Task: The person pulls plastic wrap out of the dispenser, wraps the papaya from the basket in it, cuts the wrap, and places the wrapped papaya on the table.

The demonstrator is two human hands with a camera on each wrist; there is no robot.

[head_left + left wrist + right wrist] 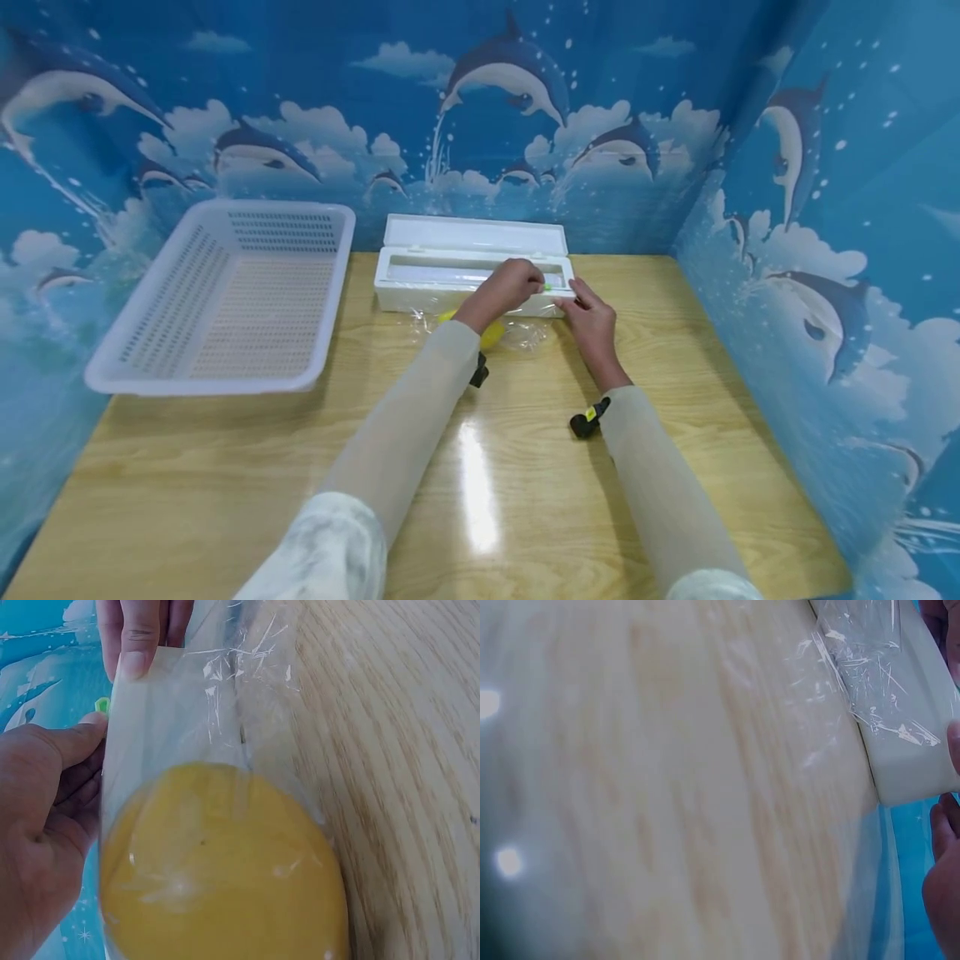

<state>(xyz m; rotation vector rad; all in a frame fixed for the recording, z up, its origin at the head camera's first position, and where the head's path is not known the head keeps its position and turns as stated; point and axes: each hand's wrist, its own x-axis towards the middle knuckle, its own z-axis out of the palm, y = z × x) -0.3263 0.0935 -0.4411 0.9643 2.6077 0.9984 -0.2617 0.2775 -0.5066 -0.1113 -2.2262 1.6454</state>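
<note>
Counts: 1 table (225,500). 1 white basket (202,386), far left corner. 1 long white box (397,297), middle of far edge, with 1 lid (476,236). 1 green tab (103,705) on box. 1 round yellow item (225,862), before box, near far edge. Clear plastic film (270,667), pieces not countable. 2 hands at box: left hand (504,292), right hand (592,321). 2 black wrist cameras (588,419), 1 per arm. Dolphins (513,75) on backdrop: several, some too small to count.
</note>
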